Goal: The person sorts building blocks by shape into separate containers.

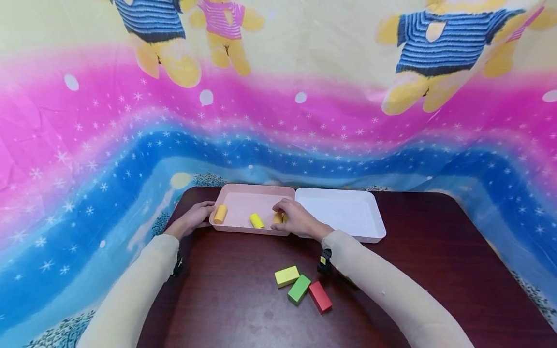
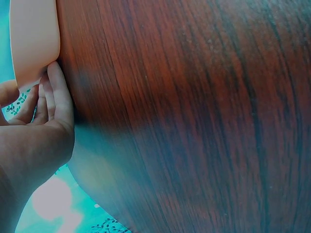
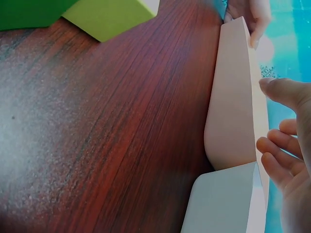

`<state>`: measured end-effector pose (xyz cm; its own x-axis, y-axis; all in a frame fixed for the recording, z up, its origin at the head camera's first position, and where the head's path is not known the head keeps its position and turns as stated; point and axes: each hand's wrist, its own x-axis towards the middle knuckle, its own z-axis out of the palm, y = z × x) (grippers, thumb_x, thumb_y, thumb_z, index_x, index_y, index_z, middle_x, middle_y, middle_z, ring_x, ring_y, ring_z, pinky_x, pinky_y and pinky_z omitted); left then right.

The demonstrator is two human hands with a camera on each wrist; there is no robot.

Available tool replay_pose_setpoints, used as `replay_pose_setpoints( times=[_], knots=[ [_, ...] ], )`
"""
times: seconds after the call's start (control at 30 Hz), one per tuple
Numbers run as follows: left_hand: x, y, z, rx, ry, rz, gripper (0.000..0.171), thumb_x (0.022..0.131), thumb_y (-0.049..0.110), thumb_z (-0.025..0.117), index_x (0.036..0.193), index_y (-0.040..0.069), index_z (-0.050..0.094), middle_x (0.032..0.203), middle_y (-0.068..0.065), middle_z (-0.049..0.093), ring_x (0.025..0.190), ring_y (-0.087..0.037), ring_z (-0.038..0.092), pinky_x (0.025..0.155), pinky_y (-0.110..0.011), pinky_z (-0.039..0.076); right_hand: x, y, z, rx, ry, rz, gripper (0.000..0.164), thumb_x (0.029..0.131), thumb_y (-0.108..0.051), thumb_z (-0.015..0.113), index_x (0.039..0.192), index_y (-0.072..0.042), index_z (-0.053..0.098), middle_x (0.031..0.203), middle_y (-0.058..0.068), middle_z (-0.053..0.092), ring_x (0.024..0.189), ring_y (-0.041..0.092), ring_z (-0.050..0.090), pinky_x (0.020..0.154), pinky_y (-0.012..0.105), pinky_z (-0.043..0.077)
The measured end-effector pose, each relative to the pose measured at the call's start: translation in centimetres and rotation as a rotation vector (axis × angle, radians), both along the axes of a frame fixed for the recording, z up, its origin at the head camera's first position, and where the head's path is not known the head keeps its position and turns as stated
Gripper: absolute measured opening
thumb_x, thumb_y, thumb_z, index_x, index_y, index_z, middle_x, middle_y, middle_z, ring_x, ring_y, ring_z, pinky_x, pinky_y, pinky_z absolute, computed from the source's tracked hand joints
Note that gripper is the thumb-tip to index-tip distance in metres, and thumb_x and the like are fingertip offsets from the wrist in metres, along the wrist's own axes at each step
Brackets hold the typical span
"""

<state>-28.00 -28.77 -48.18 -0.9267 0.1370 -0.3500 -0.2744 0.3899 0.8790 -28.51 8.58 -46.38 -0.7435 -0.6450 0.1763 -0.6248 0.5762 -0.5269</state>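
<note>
My left hand [image 1: 197, 217] holds the left end of the pink tray [image 1: 250, 231]; in the left wrist view its thumb is at the rim and its fingers [image 2: 60, 92] lie against the outer wall. Inside the tray, an orange cylinder block [image 1: 220, 214] sits at the left and a yellow cylinder block [image 1: 257, 221] near the middle. At the tray's right end my right hand [image 1: 298, 217] is over another orange block [image 1: 277, 218], which it partly hides. The right wrist view shows that thumb and fingers [image 3: 274, 162] apart; the tray wall hides the block there.
A white tray [image 1: 370, 217] adjoins the pink one on the right. Nearer on the dark wooden table [image 1: 226, 290] lie a yellow-green block [image 1: 287, 276], a green block [image 1: 299, 290] and a red block [image 1: 320, 297]. A printed curtain [image 1: 278, 121] hangs behind the table.
</note>
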Motion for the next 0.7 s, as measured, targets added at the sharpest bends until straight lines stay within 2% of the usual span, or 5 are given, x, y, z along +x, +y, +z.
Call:
replay_pose_setpoints(
  times=[0.27, 0.57, 0.7],
  knots=[
    [0.0, 0.0, 0.0, -0.002, -0.003, 0.0, 0.058, 0.116, 0.03, 0.039, 0.168, 0.007, 0.027, 0.164, -0.022, 0.037, 0.144, -0.036, 0.048, 0.114, -0.051, 0.048, 0.4, 0.8, 0.2, -0.012, -0.019, 0.012, 0.054, 0.089, -0.031, 0.089, 0.128, 0.0, 0.07, 0.12, 0.011, 0.067, 0.111, 0.028, 0.065, 0.098, 0.037, 0.057],
    [0.0, 0.2, 0.0, -0.023, -0.006, 0.001, 0.059, 0.116, 0.029, 0.038, 0.168, 0.006, 0.025, 0.167, -0.022, 0.031, 0.148, -0.038, 0.042, 0.115, -0.052, 0.047, 1.2, 1.9, 0.6, -0.009, 0.012, 0.029, 0.052, 0.089, -0.029, 0.088, 0.129, -0.001, 0.07, 0.119, 0.011, 0.069, 0.11, 0.026, 0.066, 0.098, 0.039, 0.058],
    [-0.1, 0.2, 0.0, -0.026, -0.011, 0.007, 0.059, 0.116, 0.028, 0.038, 0.168, 0.005, 0.024, 0.168, -0.022, 0.03, 0.148, -0.038, 0.042, 0.115, -0.052, 0.046, 1.8, 2.7, 0.8, -0.034, -0.02, 0.048, 0.052, 0.089, -0.024, 0.087, 0.13, 0.001, 0.069, 0.121, 0.014, 0.068, 0.111, 0.028, 0.066, 0.098, 0.047, 0.059]
  ],
)
